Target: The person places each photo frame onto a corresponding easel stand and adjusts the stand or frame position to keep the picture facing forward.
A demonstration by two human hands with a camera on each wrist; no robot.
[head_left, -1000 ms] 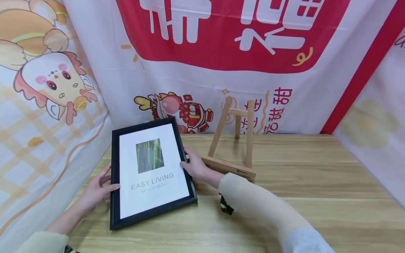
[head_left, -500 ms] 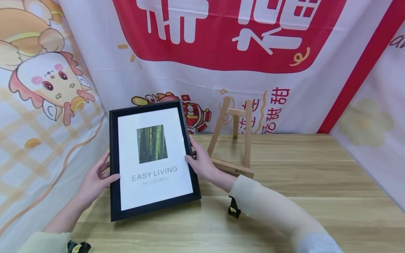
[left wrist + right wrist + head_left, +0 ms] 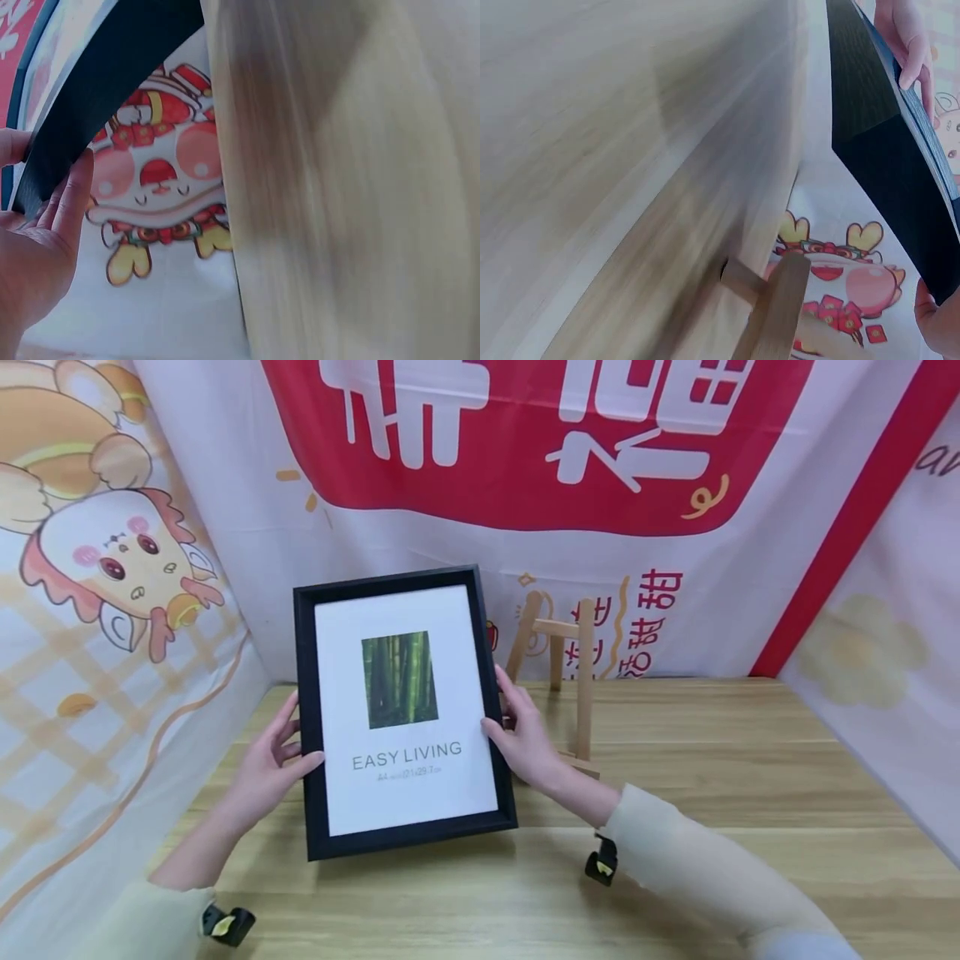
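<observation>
A black picture frame [image 3: 411, 835] with a white sheet, a small bamboo picture and the words "EASY LIVING" is held up over the table, tilted toward the head camera. My left hand [image 3: 266, 770] grips its left side, thumb on the front and fingers behind the edge. On the right side my right hand [image 3: 528, 735] holds it the same way. In the left wrist view the fingers [image 3: 71, 199] press against the dark side of the frame. Just behind my right hand stands a small wooden easel [image 3: 585, 693], partly covered by hand and frame.
The wood-grain table [image 3: 720, 810] runs up to a white cloth backdrop [image 3: 360, 539] with red and cartoon prints. A printed cloth [image 3: 112, 710] closes the left side, another [image 3: 885, 693] the right. Black straps [image 3: 228, 927] circle both wrists.
Both hands have raised the frame off the table and moved it up and to the right, tipping it more upright. It now overlaps part of the easel, which has stayed in place.
</observation>
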